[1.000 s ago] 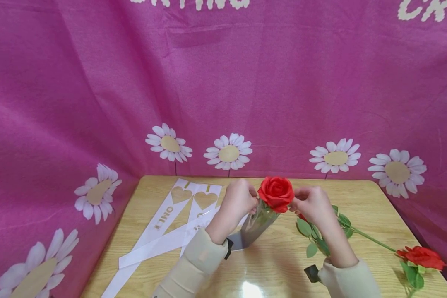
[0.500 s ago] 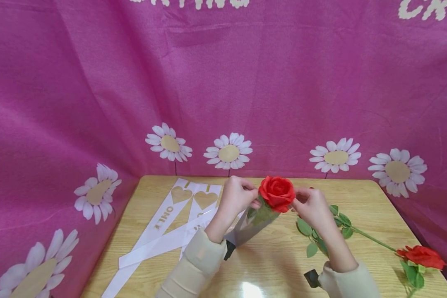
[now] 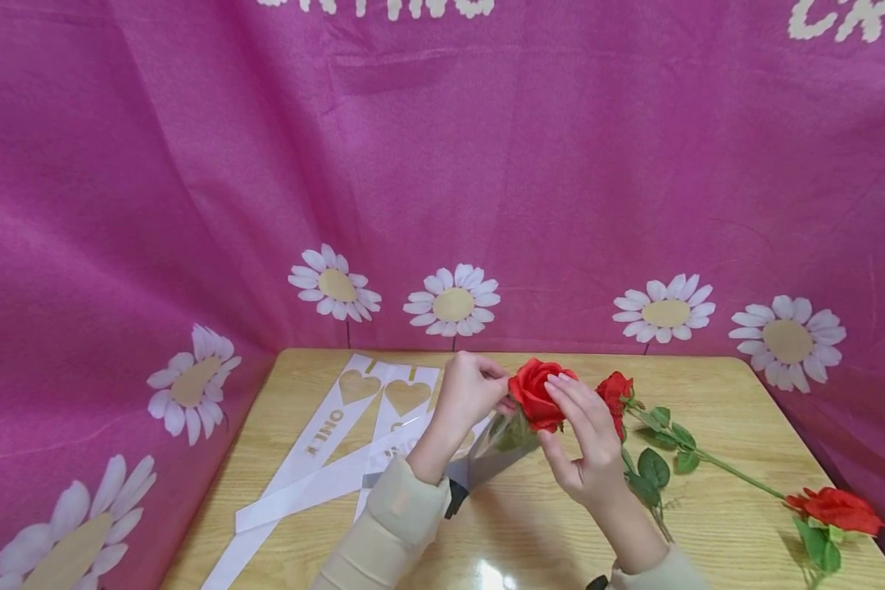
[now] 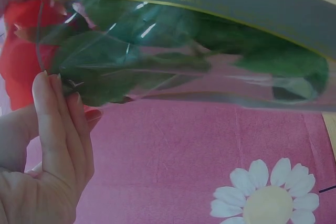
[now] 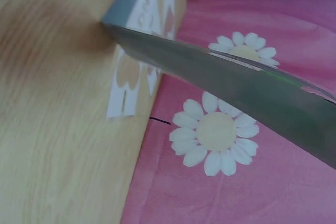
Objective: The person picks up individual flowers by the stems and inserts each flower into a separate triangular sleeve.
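A red rose [image 3: 534, 393] with green leaves stands in a clear and grey flower sleeve [image 3: 496, 455], its bloom above the sleeve's mouth. My left hand [image 3: 468, 389] pinches the rim of the sleeve beside the bloom; in the left wrist view that hand [image 4: 58, 156] has its fingertips at the clear edge. With fingers extended, my right hand [image 3: 590, 447] touches the right side of the bloom, the thumb lower down. The right wrist view has the sleeve's grey back [image 5: 226, 82] slanting across it, its narrow end near the table; no hand is visible there.
Two more red roses lie on the right: one bloom [image 3: 615, 393] just beyond my right hand, another [image 3: 837, 510] near the table's right edge. White strips [image 3: 332, 418] with gold hearts and lettering lie left on the wooden table [image 3: 538, 524]. A pink cloth [image 3: 546, 180] hangs behind.
My right hand has left the rim at the bloom's right side and now lies over the bloom, which has tipped slightly. The sleeve swung lower-left. The rose behind is now uncovered.
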Action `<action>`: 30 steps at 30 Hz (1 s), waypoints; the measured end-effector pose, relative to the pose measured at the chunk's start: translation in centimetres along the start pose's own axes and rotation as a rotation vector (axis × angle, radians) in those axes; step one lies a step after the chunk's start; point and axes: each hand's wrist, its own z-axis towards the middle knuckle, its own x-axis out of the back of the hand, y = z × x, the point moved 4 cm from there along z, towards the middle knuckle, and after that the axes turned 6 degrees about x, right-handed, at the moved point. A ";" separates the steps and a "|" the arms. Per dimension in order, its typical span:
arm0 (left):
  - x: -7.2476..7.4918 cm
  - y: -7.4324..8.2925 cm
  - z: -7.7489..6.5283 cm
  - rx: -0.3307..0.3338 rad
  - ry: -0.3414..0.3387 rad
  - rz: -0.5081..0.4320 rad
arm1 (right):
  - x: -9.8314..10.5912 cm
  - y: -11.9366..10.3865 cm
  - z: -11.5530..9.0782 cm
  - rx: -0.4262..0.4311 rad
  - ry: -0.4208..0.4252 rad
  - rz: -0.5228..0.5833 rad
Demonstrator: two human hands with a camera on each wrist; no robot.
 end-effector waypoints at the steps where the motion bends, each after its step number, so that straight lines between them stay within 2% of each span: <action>1: 0.0 0.0 0.0 0.004 0.003 0.008 | -0.1 -0.1 -0.2 -0.004 -0.025 0.002; 5: 0.1 0.2 -0.2 -0.008 0.026 0.065 | -0.3 0.2 -1.4 -0.046 -0.092 -0.003; 8: 0.1 0.3 -0.4 -0.029 0.030 0.074 | -0.4 0.5 -2.3 -0.073 -0.122 -0.011; 11: 0.1 0.4 -0.4 -0.041 0.014 0.038 | -0.6 0.9 -3.3 -0.097 -0.140 -0.017; 16: -0.1 0.3 -0.5 -0.020 -0.012 -0.049 | -0.7 1.4 -4.8 -0.141 -0.160 -0.004; 25: -0.4 0.4 -0.8 -0.002 -0.037 -0.066 | -0.7 1.8 -5.9 -0.189 -0.192 -0.007; 30: -0.5 0.4 -0.9 -0.026 -0.046 -0.059 | -0.6 2.0 -6.0 -0.202 -0.224 0.024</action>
